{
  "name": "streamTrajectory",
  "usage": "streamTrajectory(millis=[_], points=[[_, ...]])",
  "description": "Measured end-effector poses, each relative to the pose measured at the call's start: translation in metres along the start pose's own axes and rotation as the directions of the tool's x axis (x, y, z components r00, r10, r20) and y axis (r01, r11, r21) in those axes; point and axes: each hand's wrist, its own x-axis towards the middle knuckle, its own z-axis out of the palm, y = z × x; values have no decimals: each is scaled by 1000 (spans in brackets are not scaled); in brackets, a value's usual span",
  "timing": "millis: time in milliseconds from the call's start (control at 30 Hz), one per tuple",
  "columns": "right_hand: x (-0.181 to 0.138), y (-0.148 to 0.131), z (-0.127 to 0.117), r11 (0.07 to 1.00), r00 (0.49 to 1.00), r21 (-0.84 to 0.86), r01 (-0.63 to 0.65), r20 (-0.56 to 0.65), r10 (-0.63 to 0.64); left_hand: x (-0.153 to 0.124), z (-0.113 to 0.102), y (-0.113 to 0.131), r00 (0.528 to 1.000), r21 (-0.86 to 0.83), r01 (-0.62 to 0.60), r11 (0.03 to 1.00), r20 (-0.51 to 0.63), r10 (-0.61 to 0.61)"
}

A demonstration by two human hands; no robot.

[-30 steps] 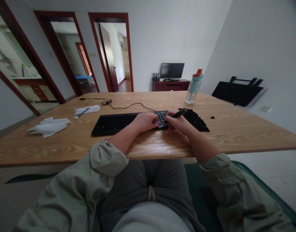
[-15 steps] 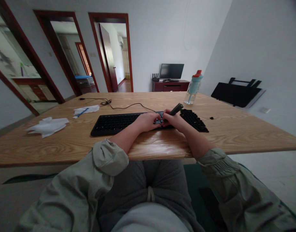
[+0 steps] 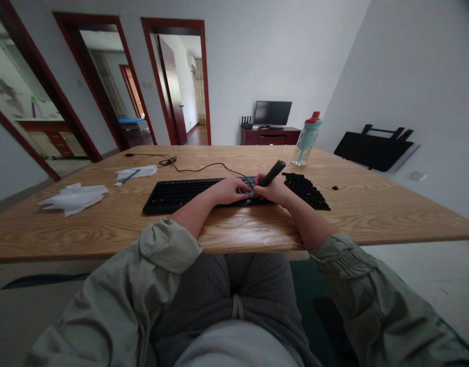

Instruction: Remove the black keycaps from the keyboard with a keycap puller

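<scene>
A black keyboard [image 3: 173,196] lies in front of me, with some keycaps off its right section, where a grey-blue base shows. Over that section my left hand [image 3: 230,190] rests, bent fingers and thumb apart, touching the keyboard. My right hand [image 3: 271,191] is closed round a thick black stick-shaped tool [image 3: 275,172]. The tool slants, its upper end up and to the right; its lower tip is hidden by my fingers. Just right of this hand lies a patch of loose black keycaps [image 3: 306,191].
A small black piece [image 3: 335,188] lies farther right on the wooden table [image 3: 375,214]. Behind stands a clear bottle [image 3: 306,138] with a red-and-blue lid. At left are crumpled white tissue [image 3: 74,198], a blue-and-white stick [image 3: 128,177] on paper, and the keyboard's cable [image 3: 198,169].
Both hands have shifted slightly left over the keyboard. The black tool has moved left and down with my right hand. My left thumb and fingers look a little farther apart.
</scene>
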Motion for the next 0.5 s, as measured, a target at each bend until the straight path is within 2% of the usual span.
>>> streamTrajectory(millis=[200, 333, 500], points=[[7, -5, 2, 994, 998, -102, 47, 39, -43, 1, 2, -1, 999, 54, 34, 998, -23, -33], [10, -9, 3, 986, 990, -128, 108, 103, -95, 0, 2, -1, 998, 80, 44, 996, -38, -41], [10, -9, 2, 980, 987, -155, 126, 122, -107, 1, 5, -4, 999, 68, 47, 997, -28, -45]])
